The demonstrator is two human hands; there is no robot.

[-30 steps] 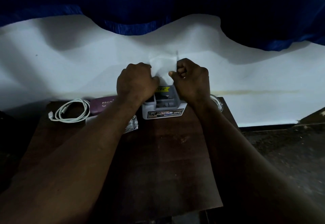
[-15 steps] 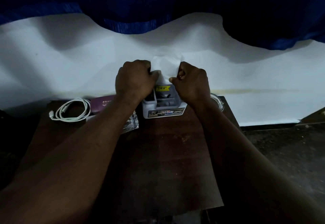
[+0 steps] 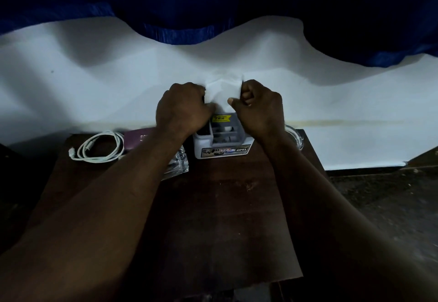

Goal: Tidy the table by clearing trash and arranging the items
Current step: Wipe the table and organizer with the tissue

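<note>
Across the top of my view hangs a dark blue curtain (image 3: pixel 184 34), its lower edge dipping in folds at centre and right. Below it I see a white backdrop (image 3: pixel 94 88) spanning the frame's middle, shadowed in waves. A faint yellowish streak (image 3: pixel 343 123) runs level across its right part, and a small dark speck (image 3: pixel 52 71) sits at left. At lower right lies a dark, gritty floor (image 3: pixel 391 202).

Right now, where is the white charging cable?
In the head view, the coiled white cable lies on the far left part of the table, just left of the purple case.
</note>
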